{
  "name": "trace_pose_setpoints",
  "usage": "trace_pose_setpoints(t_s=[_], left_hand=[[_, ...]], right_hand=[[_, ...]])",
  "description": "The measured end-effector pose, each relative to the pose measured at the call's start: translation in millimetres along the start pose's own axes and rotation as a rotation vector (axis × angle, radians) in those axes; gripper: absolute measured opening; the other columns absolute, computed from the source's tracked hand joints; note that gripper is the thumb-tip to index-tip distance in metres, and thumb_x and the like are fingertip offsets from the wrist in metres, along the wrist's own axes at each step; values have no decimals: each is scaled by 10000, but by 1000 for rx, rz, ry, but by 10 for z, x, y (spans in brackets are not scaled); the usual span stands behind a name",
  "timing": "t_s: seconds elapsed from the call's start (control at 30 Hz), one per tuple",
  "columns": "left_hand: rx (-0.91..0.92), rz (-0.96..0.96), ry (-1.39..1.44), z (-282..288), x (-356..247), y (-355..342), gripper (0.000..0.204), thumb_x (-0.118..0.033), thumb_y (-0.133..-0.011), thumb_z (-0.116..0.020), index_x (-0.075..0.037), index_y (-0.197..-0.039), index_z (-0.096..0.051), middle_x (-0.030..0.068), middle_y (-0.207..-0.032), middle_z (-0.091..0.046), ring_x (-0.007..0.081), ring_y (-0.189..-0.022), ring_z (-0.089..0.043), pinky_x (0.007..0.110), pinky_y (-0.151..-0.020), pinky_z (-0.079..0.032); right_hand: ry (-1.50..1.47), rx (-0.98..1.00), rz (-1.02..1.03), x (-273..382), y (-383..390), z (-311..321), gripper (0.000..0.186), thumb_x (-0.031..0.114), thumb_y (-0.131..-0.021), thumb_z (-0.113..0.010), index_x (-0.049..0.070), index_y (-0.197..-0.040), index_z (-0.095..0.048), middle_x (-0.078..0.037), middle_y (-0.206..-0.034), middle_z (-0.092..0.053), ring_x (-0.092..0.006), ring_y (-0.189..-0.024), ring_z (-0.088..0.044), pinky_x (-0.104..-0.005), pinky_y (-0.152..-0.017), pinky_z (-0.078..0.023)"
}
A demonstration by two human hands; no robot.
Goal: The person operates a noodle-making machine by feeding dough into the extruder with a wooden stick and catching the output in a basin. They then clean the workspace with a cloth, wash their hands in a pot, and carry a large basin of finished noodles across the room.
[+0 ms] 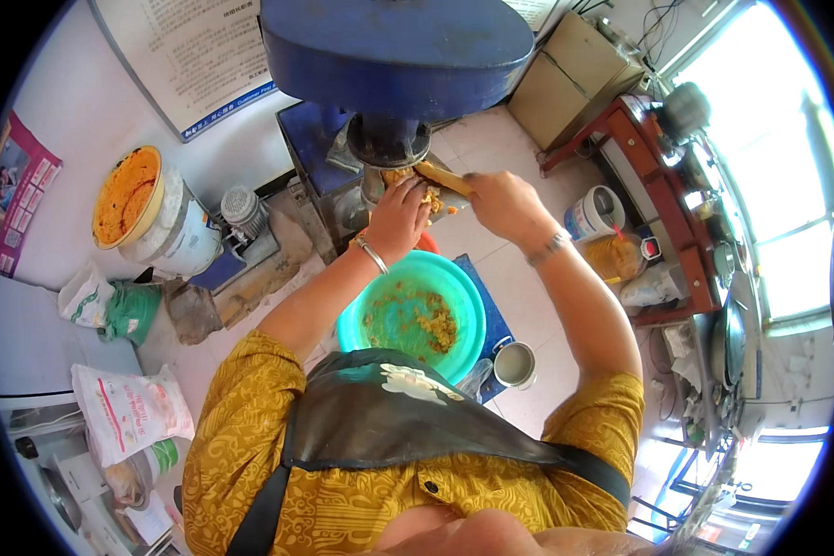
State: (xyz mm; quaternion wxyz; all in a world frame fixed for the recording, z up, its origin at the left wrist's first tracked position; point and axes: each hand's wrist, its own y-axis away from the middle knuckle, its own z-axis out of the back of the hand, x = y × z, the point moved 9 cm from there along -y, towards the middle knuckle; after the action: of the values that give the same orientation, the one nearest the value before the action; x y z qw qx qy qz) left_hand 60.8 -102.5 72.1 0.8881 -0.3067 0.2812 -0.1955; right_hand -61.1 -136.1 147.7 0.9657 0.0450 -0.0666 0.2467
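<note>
A blue machine [394,46] stands over me, its dark round lower column [387,139] ending above a metal part littered with crumbly yellow-brown material [435,198]. My left hand [400,211] is at this part, fingers bent onto the crumbly material; whether they grip it is unclear. My right hand [505,206] is closed round a flat wooden tool [445,177], whose far end reaches under the column. Below my hands a turquoise basin [463,320] holds some of the crumbly material, with a red container [426,243] just behind it.
A yellow tub of orange mash [120,199] sits on a white bucket at left, beside a motor [244,210] and sacks [130,412]. A small pot [514,364] stands right of the basin. At right are a red wooden table [639,139], a bucket [593,215] and an oil jug [621,258].
</note>
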Motion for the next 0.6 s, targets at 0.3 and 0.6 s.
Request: trace_pose_setpoints(t_s=[0.3, 0.6], left_hand=[[96, -4, -150, 77, -117, 198, 356, -149, -857, -572, 44, -1154, -542, 194, -1194, -556, 331, -1163, -489, 446, -1007, -387], [88, -2, -218, -141, -1, 165, 408, -253, -891, -533, 32, -1181, -550, 188, -1217, -576, 311, -1163, -521, 508, -1071, -292]], right_hand=[[174, 118, 89, 238, 248, -47, 312, 172, -894, -515, 51, -1172, -592, -167, -690, -629, -339, -662, -643, -428, -605, -517], [167, 40, 75, 262, 20, -310, 307, 119, -871, -485, 6, -1136, -593, -173, -721, -647, -331, -703, -660, -423, -607, -527]])
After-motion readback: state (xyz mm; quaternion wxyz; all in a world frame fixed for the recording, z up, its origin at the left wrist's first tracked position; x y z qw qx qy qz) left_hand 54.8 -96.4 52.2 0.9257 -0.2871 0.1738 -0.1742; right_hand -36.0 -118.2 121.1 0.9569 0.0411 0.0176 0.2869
